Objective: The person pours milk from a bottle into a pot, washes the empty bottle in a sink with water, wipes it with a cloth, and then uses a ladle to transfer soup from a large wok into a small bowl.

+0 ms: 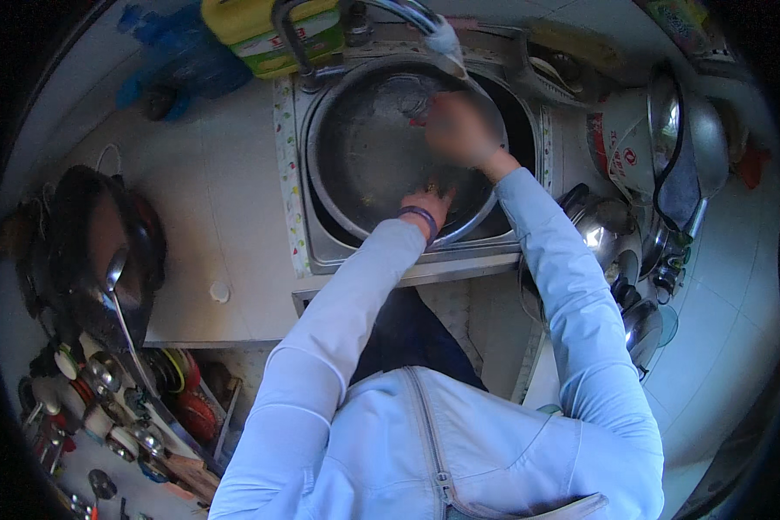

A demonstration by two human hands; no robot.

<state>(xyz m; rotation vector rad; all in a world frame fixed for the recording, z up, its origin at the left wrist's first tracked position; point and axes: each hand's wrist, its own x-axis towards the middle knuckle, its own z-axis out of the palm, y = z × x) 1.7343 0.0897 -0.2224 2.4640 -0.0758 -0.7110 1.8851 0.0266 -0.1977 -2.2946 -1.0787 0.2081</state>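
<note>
A large round metal basin (370,130) with water in it sits in the sink (325,260). My left hand (429,205), with a dark bangle at the wrist, reaches over the near rim. Its fingertips go down into the water, and what they touch is hidden. Blur covers my right hand (465,130), which is over the right part of the basin. Something small and red (418,121) shows at its fingers, too unclear to name. Above this hand hangs the faucet spout (422,16), its end wrapped in white material (445,45).
A yellow-green jug (279,39) and a blue plastic bottle (201,58) stand behind on the left. A dark wok (97,253) with a metal ladle (116,270) is at far left. Pot lids (601,224) and a white bucket (630,146) crowd the right side.
</note>
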